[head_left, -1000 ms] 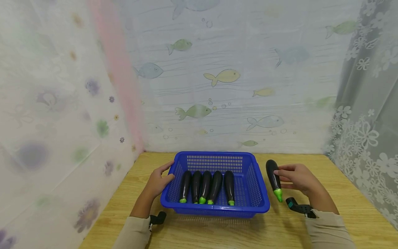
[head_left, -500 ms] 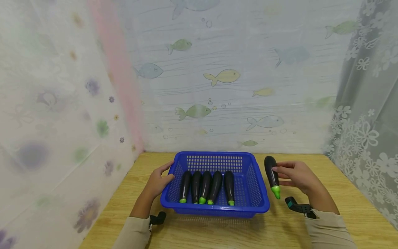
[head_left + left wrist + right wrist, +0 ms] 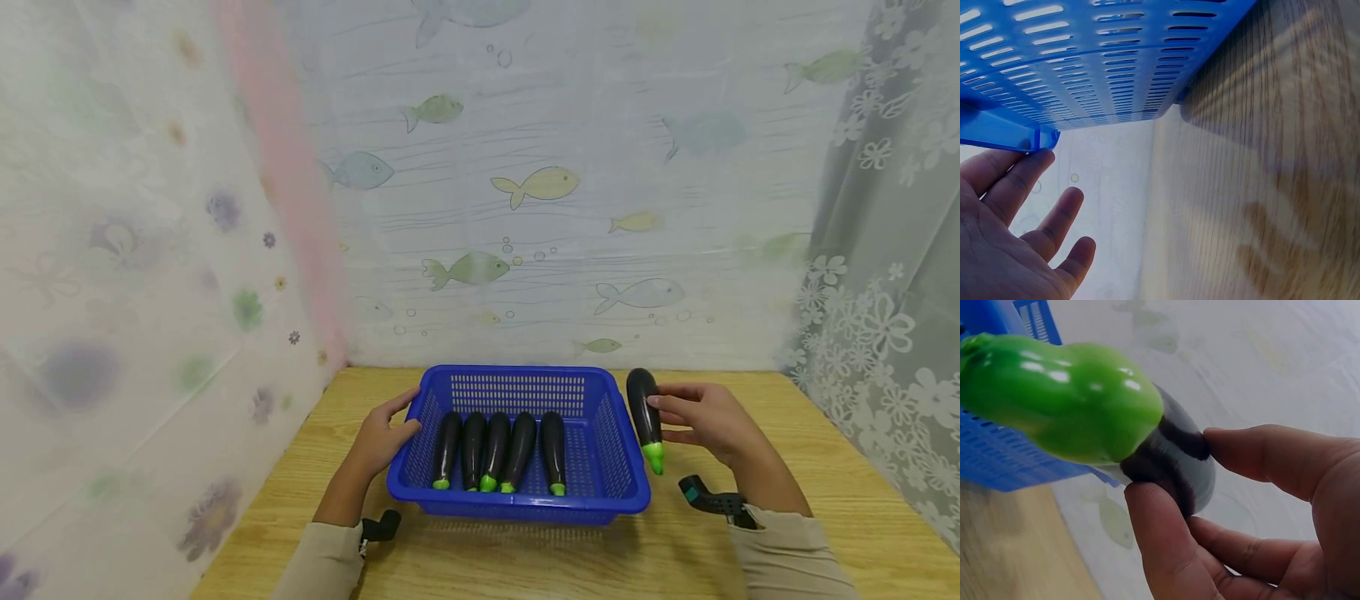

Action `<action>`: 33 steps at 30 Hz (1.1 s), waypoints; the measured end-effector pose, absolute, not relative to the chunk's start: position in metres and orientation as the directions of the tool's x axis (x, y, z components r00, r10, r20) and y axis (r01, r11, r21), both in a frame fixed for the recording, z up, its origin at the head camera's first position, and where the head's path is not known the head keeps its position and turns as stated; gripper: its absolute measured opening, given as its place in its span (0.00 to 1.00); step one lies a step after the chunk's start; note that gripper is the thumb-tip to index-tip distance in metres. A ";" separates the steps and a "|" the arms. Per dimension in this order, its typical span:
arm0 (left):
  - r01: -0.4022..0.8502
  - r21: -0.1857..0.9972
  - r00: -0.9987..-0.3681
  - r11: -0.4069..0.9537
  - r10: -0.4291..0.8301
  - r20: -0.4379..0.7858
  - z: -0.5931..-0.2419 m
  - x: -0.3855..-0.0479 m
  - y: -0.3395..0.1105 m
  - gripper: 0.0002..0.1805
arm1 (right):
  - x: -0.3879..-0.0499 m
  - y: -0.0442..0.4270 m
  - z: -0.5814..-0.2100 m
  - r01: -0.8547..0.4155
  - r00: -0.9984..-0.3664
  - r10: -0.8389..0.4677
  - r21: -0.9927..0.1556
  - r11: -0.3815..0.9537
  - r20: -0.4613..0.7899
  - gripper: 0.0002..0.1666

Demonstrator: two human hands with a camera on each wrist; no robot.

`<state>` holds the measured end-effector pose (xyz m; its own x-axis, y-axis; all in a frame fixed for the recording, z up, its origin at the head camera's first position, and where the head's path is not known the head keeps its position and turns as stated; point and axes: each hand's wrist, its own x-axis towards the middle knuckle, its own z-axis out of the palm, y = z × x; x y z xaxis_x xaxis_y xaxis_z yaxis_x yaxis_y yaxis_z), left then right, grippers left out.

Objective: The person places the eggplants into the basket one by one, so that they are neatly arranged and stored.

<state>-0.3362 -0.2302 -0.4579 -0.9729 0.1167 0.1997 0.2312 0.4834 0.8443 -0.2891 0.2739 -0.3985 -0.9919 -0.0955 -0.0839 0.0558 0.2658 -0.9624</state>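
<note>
A blue plastic basket (image 3: 517,500) stands on the table with several dark eggplants (image 3: 497,450) lying side by side inside, green stem ends toward me. My left hand (image 3: 381,442) holds the basket's left rim, thumb over it. In the left wrist view, two fingertips of the left hand (image 3: 1013,212) meet the rim while the other fingers stretch out free. Just outside the right rim, my right hand (image 3: 705,421) pinches another eggplant (image 3: 643,408), its green stem pointing down. The right wrist view shows thumb and fingers (image 3: 1166,531) around its dark body, behind the green cap (image 3: 1079,400).
The wooden table (image 3: 810,450) extends on both sides of the basket. Behind it hangs a pale sheet (image 3: 570,275) printed with fish, and a lace-patterned curtain (image 3: 885,317) is at the right. A camera mount (image 3: 708,497) sits at the right wrist.
My right hand has moved the eggplant left and slightly up, closer to the basket's right rim. The left hand and the basket have stayed still.
</note>
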 end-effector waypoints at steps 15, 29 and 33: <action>0.233 0.851 -0.972 0.470 0.128 0.196 -0.457 -0.337 -0.228 0.35 | -0.290 0.258 -0.395 0.058 -0.988 -0.126 -0.975 0.215 -0.087 0.43; 0.221 0.839 -0.975 0.497 0.110 0.192 -0.458 -0.336 -0.231 0.36 | -0.312 0.224 -0.374 0.098 -0.982 -0.120 -0.930 0.353 -0.149 0.44; 0.231 0.835 -0.973 0.499 0.108 0.204 -0.458 -0.337 -0.231 0.36 | -0.319 0.212 -0.369 0.109 -0.977 -0.136 -0.928 0.355 -0.167 0.42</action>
